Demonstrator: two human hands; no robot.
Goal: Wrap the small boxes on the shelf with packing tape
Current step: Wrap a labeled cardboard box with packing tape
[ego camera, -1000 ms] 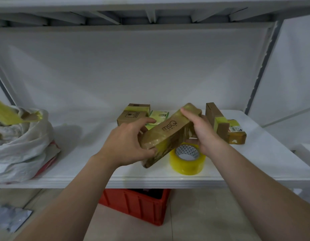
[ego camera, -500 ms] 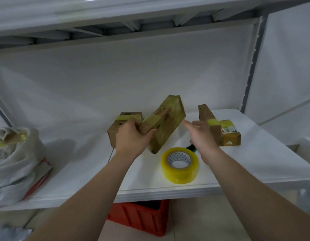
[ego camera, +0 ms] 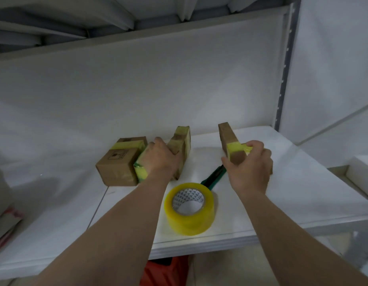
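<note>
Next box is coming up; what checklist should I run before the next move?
1. Right hand grips the thin upright box: ok.
2. Left hand free of the tape-wrapped box: not ok, it holds it.
3. Tape roll on the shelf, between the forearms: ok.
4. Green-handled cutter in sight: ok, partly hidden by the right hand.
5. Loose tape end findable: cannot tell.
</note>
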